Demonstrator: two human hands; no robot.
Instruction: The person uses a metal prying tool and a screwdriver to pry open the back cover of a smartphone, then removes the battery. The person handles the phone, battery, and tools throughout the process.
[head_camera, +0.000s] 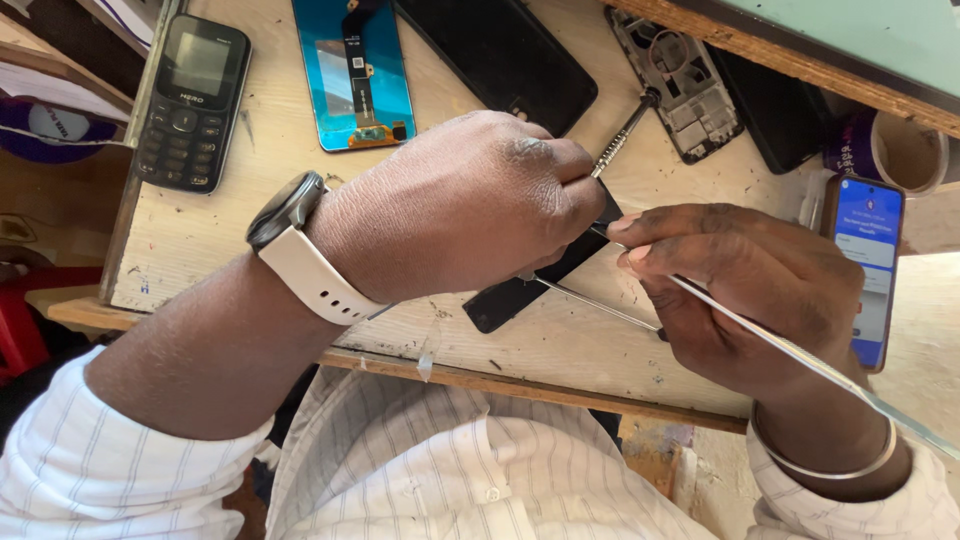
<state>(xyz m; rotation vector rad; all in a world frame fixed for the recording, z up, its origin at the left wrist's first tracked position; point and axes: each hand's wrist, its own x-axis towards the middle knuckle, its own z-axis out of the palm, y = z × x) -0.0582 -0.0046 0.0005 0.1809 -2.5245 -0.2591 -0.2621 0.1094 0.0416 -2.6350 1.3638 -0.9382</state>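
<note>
black phone (520, 290) flat on table edge, thin metal tool (800, 355), screwdriver (622, 135)

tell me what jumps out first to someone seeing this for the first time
The two hands meet at the centre of the wooden bench: the left hand, with a white-strapped watch on its wrist, covers a dark phone part, while the right hand holds a long thin metal tool against it. Along the far edge lie a black keypad phone at left and a blue-backed screen panel beside it.
</note>
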